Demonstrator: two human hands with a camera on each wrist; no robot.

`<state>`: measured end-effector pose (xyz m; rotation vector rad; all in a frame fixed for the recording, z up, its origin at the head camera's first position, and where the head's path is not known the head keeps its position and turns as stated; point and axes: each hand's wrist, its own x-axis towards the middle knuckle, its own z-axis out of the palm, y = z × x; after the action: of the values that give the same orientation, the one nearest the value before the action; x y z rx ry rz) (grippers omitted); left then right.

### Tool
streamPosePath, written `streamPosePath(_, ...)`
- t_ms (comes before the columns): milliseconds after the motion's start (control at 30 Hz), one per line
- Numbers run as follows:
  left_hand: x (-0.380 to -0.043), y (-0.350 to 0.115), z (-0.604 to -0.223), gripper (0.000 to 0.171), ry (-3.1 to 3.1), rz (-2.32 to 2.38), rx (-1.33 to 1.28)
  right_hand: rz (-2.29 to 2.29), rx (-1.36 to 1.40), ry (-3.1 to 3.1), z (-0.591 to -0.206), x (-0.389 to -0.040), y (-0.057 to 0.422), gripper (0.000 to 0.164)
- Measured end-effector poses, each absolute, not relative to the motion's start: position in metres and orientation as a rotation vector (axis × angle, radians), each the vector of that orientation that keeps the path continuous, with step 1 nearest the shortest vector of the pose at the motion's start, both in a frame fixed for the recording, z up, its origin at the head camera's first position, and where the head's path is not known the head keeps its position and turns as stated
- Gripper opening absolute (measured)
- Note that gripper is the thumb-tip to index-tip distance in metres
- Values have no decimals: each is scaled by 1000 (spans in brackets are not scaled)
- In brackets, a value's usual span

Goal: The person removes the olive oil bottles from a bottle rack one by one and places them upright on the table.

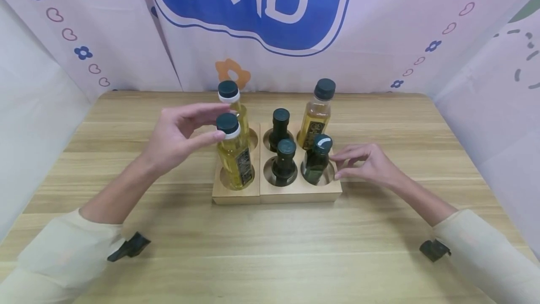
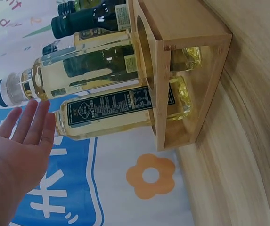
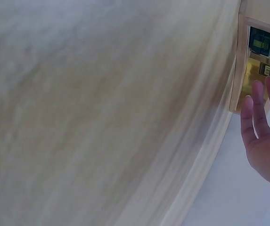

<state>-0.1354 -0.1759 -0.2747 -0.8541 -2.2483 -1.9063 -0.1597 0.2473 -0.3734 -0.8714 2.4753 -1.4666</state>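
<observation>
The left hand is extended, fingers straight and unclenched, at the cap end of the front yellow-oil bottle; the thumb lies at the collar below the cap. This bottle stands in the front left hole of the wooden rack, with the rear yellow-oil bottle directly behind it. The right hand has its fingers extended beside the rack's right edge, next to the dark green bottle in the front right hole; fingertip contact cannot be determined. An amber-oil bottle occupies the rear right hole. The middle column holds a front dark bottle and a rear dark bottle. The rack rests on the wood-grain table.
</observation>
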Motion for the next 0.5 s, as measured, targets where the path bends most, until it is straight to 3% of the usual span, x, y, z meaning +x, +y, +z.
streamPosePath(500, -142, -172, -280, 49, -2120, -2052, -1003, -1480, -843, 2468, -373, -158, 247, 40)
